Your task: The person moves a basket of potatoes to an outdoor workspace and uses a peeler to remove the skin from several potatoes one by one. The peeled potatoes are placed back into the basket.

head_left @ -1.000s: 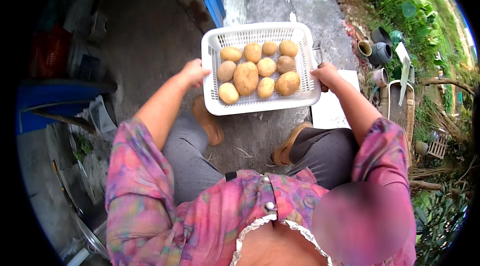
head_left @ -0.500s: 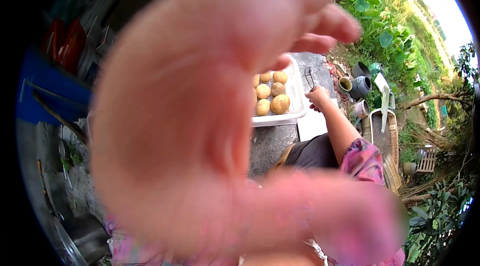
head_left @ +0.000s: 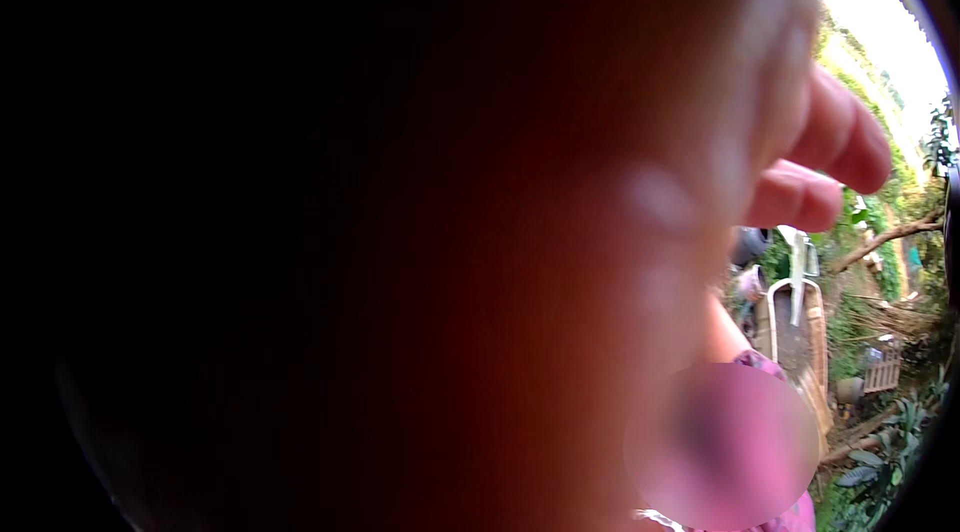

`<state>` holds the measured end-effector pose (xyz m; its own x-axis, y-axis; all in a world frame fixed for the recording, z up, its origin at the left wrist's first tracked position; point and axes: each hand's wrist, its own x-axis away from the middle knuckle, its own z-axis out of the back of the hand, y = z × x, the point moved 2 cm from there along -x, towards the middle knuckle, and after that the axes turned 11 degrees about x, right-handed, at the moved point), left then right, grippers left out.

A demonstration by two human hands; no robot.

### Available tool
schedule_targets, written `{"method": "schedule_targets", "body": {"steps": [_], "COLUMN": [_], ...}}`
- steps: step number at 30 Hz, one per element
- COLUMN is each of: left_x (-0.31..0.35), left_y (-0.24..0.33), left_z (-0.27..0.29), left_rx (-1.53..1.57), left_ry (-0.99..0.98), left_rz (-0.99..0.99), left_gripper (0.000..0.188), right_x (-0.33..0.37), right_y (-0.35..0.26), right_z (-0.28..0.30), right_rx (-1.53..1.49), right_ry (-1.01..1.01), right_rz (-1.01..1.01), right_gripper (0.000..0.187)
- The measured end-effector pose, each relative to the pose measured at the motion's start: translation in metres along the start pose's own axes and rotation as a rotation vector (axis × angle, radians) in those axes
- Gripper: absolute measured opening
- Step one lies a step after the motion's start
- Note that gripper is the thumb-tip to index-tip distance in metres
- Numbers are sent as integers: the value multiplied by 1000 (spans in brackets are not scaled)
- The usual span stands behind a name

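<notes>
My left hand [head_left: 620, 262] is right up against the camera and covers most of the head view, dark and blurred. Its fingers stick out apart toward the right, and nothing shows between them. Beyond it, a small piece of my right forearm [head_left: 725, 335] is visible above a pink and purple patterned sleeve [head_left: 762, 364]. My right hand is hidden behind the left one, along with whatever it holds or touches.
At the right stands a long tub [head_left: 797, 342] with a pale strip [head_left: 797, 282] across its far end. A dark pot [head_left: 748, 246] is partly covered by my fingers. Farther right are a branch [head_left: 890, 240], a small slatted crate [head_left: 882, 370] and leafy plants [head_left: 880, 472].
My left hand has come closer and spread across the view. It now hides the white tray of potatoes and my right hand, which held a thin metal-framed peeler.
</notes>
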<state>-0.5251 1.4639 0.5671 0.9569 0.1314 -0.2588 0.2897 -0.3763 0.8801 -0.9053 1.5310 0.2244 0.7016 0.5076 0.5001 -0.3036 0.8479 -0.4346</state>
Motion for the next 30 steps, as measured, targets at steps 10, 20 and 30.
{"method": "schedule_targets", "body": {"steps": [10, 20, 30], "left_x": [30, -39, 16], "left_y": [-16, -104, -313], "left_z": [-15, 126, 301], "left_rx": [235, -563, -1070], "left_ry": [-49, 424, 304], "left_rz": [245, -24, 976], "left_gripper": [54, 50, 60], "right_x": [47, -21, -9], "right_y": [-38, 1, -3], "right_z": [-7, -48, -96], "right_rx": [106, 429, 841], "right_ry": [-6, -48, -320], "right_rz": [80, 437, 655], "right_gripper": [33, 35, 34]}}
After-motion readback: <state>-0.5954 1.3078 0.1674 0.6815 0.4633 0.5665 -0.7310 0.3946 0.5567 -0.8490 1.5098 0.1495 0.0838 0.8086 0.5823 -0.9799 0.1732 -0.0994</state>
